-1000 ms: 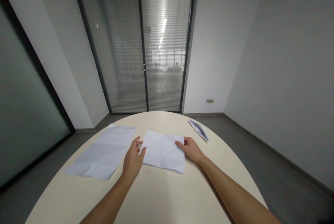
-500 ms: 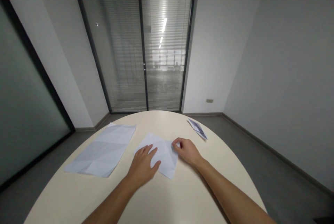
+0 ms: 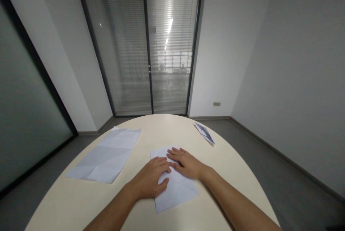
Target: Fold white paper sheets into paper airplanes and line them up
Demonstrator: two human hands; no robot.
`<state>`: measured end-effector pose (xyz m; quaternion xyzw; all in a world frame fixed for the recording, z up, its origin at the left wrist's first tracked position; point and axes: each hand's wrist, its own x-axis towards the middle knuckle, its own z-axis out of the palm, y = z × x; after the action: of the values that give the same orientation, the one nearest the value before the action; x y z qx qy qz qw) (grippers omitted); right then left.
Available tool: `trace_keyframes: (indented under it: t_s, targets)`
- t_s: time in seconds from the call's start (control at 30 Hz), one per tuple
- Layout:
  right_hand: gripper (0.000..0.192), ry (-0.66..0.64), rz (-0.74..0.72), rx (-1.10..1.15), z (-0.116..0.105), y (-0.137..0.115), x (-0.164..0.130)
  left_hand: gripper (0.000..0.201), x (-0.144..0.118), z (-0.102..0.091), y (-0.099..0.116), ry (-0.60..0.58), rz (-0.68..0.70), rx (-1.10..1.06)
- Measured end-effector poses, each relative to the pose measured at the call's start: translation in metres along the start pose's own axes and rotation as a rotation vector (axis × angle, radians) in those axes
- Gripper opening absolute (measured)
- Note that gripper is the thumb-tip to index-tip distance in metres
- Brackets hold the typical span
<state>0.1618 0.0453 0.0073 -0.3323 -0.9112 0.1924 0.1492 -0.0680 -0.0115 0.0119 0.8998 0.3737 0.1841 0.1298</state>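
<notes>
While both hands are lying palm-down on it, a small white sheet [image 3: 176,192] is resting on the pale round table [image 3: 161,126], nr the middle & toward the near side, w/ its right & near corners showing clear of the fingers. Left hand [image 3: 154,176] is covering part of the sheet's left edge, fingers loosely bent, thumb apart, gripping nothing. Right hand [image 3: 188,163] is reaching in from the right, fingers spread & stretched over the far part of the sheet, also w/o a grip. Fingertips of the two are nearly meeting mid-sheet; can't tell if they're touching. A larger creased sheet [image 3: 107,156] is lying to the left, apart from both hands, & a folded paper pc [image 3: 205,133] w/ a darker patch is sitting at far right, nr the table's rim. Past the far rim, a dark-framed glass door [image 3: 149,51] w/ blinds is standing.
</notes>
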Motion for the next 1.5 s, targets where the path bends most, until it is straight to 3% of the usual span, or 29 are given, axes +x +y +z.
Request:
trace_keyframes:
  t_s: [0.2,0.37,0.43,0.63,0.8,0.9,1.0,1.13,1.37,1.5]
  targets:
    - [0.058,0.005,0.197,-0.063,0.002,0.015,0.001,0.048,0.002,0.016,0.01,-0.012,-0.124,0.171]
    - [0.06,0.074,0.301,-0.125,0.005,0.022,-0.001,0.046,0.006,0.027,-0.004,0.01,-0.239,0.32]
    - [0.064,0.07,0.276,-0.132,0.004,0.02,-0.002,0.044,0.008,0.025,-0.014,0.025,-0.265,0.365]
    - [0.074,-0.072,-0.019,-0.056,-0.002,0.009,-0.001,0.042,0.01,0.016,-0.033,0.089,-0.267,0.333]
    - [0.074,-0.051,-0.01,-0.042,0.002,0.009,0.001,0.037,0.007,0.026,-0.013,0.18,-0.181,0.263]
    - [0.061,0.009,0.034,-0.062,0.005,0.017,0.0,0.046,0.005,0.034,-0.006,0.134,-0.138,0.211]
    - [0.053,0.089,0.132,-0.093,0.008,0.026,0.0,0.057,0.005,0.038,-0.011,0.049,-0.175,0.166]
    - [0.056,0.116,0.232,-0.115,0.01,0.034,0.0,0.056,0.005,0.037,-0.027,0.02,-0.27,0.173]
    - [0.065,0.001,0.094,-0.081,0.006,0.022,-0.002,0.055,0.006,0.034,-0.04,-0.025,-0.303,0.176]
    - [0.071,-0.064,0.003,-0.039,0.004,0.008,-0.001,0.056,0.01,0.03,-0.053,0.005,-0.392,0.197]
